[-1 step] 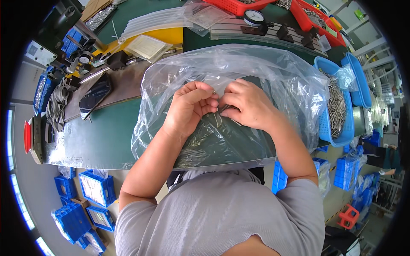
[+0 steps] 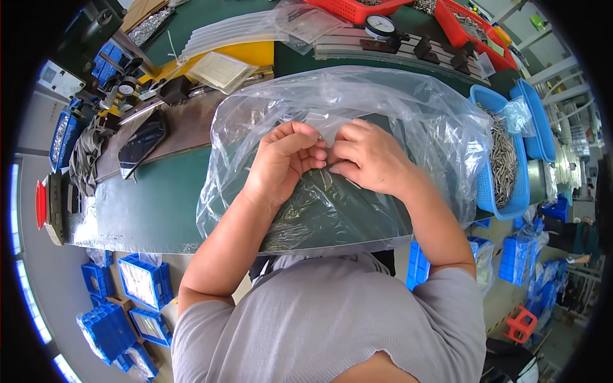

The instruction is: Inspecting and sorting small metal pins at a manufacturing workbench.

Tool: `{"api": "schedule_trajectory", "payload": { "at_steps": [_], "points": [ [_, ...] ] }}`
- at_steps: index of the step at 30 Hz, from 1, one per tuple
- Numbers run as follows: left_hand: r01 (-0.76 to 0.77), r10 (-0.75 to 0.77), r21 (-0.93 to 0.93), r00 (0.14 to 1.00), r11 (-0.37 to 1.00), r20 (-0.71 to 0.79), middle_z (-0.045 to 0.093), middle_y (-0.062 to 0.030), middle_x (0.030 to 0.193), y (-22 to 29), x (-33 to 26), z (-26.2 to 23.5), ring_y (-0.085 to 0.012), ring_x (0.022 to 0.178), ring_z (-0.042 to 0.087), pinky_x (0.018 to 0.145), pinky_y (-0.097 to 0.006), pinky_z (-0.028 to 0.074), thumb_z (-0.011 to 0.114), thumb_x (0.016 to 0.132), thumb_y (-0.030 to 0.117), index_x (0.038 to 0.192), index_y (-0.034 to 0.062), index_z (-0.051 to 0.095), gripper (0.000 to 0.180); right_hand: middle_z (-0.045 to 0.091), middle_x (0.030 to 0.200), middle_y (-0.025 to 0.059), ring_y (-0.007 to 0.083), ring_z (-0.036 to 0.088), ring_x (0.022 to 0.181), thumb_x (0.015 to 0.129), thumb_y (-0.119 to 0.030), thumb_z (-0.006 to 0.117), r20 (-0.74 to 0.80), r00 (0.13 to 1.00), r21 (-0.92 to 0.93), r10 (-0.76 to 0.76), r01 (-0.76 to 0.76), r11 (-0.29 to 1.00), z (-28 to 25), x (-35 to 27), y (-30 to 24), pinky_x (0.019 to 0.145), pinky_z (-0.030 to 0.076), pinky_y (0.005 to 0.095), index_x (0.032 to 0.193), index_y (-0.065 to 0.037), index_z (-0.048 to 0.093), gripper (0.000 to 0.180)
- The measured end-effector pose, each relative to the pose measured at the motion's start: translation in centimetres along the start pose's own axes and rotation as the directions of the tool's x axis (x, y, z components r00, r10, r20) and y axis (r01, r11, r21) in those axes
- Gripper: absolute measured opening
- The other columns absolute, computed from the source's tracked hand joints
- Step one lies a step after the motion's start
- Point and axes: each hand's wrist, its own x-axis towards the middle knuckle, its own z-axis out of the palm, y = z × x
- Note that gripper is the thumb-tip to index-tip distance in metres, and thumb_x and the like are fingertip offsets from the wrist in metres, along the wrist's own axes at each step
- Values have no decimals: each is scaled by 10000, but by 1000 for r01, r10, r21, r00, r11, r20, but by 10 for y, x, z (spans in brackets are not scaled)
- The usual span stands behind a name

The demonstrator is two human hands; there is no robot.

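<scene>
Both hands work close together over a large clear plastic bag [image 2: 440, 127] spread on the green tabletop. My left hand [image 2: 287, 156] is closed, thumb against forefinger, with the end of a small metal pin [image 2: 320, 137] showing at the fingertips. Its other fingers curl toward the palm. Almost touching it, my right hand [image 2: 370, 156] is closed too, fingers bent down with slim metal pins partly showing beneath them. How many pins it holds is hidden. Below the hands, more thin metal pins [image 2: 287, 236] lie under or inside the film near the table's front edge.
At right stands a blue basket [image 2: 485, 185] full of metal pins, with another blue basket [image 2: 539, 137] beside it. A dial gauge [image 2: 380, 27] on a slotted rail and red baskets [image 2: 447, 29] sit at the back. A dark phone-like slab [image 2: 143, 140] lies left, near a measuring stand [image 2: 128, 54].
</scene>
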Motion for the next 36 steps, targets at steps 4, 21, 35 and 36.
{"api": "schedule_trajectory", "payload": {
  "at_steps": [4,21,35,36],
  "points": [
    [2,-2,-20,1000,1000,7,636,-124,797,0,1,0,-179,662,615,631,-296,522,543,834,20,855,8,564,32,532,796,59,254,555,826,710,-141,684,3,1000,1,-16,16,1000,9,-2,0,690,478,375,743,-75,580,128],
    [3,-2,-34,1000,999,11,633,-129,799,1,-1,-2,-186,673,617,630,-306,526,546,831,17,862,11,565,37,565,866,69,270,578,860,724,-77,648,42,998,91,56,-60,994,-5,-4,0,702,483,376,792,-63,594,88],
    [4,-4,3,999,1000,40,629,-126,814,0,-2,0,-181,677,601,640,-308,510,515,853,32,857,7,567,58,551,798,103,253,579,733,762,-40,619,-40,987,317,155,-134,939,-4,-3,-7,660,475,315,806,-19,547,87],
    [5,-5,1,999,1000,50,628,-126,812,0,-2,-1,-181,678,603,642,-308,511,516,853,33,859,6,568,59,573,794,65,162,588,718,826,-38,577,-59,979,367,197,-163,916,-10,-2,-9,656,469,266,835,-13,542,45]
  ]
}}
